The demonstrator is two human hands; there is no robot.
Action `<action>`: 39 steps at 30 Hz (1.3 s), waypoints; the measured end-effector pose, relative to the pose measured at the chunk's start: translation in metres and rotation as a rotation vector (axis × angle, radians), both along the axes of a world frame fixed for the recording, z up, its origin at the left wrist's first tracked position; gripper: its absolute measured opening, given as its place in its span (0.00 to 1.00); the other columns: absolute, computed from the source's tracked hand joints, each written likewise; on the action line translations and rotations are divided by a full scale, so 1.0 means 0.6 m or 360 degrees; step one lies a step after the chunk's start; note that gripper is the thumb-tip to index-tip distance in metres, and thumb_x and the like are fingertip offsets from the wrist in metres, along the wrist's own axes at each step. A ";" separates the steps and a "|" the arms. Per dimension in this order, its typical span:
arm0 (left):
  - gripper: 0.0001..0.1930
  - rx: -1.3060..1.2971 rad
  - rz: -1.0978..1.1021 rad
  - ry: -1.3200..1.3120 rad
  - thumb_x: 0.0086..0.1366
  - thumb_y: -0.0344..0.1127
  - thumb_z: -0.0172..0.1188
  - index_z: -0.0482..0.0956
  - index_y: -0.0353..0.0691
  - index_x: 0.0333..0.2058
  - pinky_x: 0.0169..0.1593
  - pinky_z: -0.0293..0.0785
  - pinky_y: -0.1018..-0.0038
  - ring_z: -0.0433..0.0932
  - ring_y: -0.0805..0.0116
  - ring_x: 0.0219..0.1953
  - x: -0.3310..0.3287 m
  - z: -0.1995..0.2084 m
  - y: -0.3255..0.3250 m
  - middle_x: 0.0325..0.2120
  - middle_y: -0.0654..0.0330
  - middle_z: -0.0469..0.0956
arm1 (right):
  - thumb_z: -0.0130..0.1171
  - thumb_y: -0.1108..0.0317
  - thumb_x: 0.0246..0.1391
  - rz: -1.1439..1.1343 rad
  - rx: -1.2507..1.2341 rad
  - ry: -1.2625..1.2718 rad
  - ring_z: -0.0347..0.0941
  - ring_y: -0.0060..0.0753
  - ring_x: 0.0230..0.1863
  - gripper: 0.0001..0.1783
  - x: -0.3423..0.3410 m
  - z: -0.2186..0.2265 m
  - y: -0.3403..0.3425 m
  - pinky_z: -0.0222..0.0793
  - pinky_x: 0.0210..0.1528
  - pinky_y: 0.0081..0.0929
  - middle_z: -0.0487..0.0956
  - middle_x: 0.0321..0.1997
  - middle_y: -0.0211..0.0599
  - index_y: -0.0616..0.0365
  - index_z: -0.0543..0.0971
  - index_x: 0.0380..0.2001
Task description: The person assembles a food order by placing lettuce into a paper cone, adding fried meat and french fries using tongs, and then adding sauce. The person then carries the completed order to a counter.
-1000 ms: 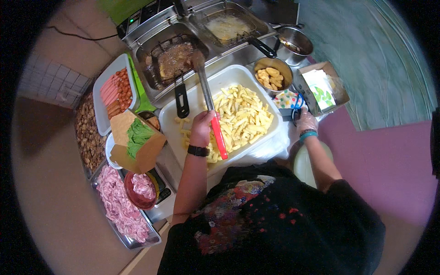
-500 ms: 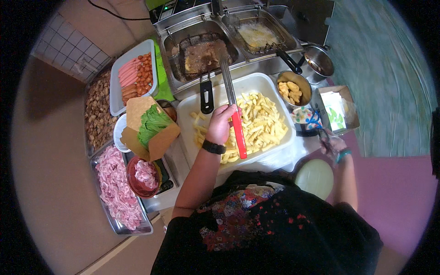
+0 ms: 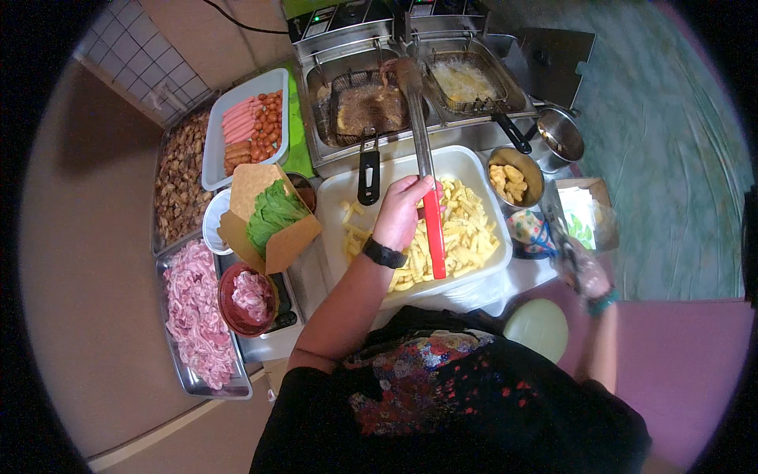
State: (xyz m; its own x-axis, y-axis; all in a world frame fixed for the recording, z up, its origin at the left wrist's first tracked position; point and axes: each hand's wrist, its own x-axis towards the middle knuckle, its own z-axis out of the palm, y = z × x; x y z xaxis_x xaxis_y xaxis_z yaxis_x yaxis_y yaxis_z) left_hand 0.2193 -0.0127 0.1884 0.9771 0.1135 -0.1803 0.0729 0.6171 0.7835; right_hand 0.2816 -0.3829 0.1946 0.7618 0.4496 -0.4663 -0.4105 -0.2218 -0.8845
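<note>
1. The left hand (image 3: 403, 215) is closed around the red handle of long metal tongs (image 3: 434, 237). A black watch (image 3: 384, 253) is on that wrist.
2. The tongs are above a big white tray (image 3: 330, 237) of pale fries (image 3: 470, 229). Their far end is over the fryer, by the left basket (image 3: 338, 99). I cannot tell if their ends pinch anything.
3. The right hand (image 3: 584, 272) wears a see-through glove and a blue-green band (image 3: 602, 302). It is near the open box (image 3: 606, 229) with white papers (image 3: 576, 205) in it.
4. A long grey thing (image 3: 557, 225) is at the right fingers. It is too blurry, so I cannot tell if the hand grips it.
5. Just left of the right hand is a spotted cloth (image 3: 525, 225). Behind the cloth, a metal pot (image 3: 537, 178) has golden lumps (image 3: 508, 183) in it.
6. Left of the fries, a brown box (image 3: 254, 180) stands open with green lettuce (image 3: 276, 217) inside.
7. In front of that box, a red-brown bowl (image 3: 229, 312) has pink meat (image 3: 253, 299) in it.
8. Farther back on the left, another tray (image 3: 211, 150) has sausages (image 3: 241, 118).
</note>
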 end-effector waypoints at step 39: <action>0.11 -0.0123 0.0076 0.0031 0.59 0.38 0.52 0.72 0.34 0.31 0.40 0.74 0.65 0.72 0.70 0.31 -0.020 -0.005 0.029 0.27 0.58 0.73 | 0.55 0.66 0.39 0.0603 -0.1135 -0.2095 0.71 0.48 0.41 0.24 0.189 0.034 0.569 0.66 0.45 0.38 0.74 0.38 0.52 0.56 0.70 0.45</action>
State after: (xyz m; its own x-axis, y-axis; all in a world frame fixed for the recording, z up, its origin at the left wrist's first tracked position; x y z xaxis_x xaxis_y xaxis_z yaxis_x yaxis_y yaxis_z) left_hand 0.2072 0.0044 0.1853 0.9671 0.1450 -0.2090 0.0564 0.6790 0.7319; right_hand 0.3951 -0.0417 0.2149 0.6891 0.6883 0.2265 0.7245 -0.6490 -0.2322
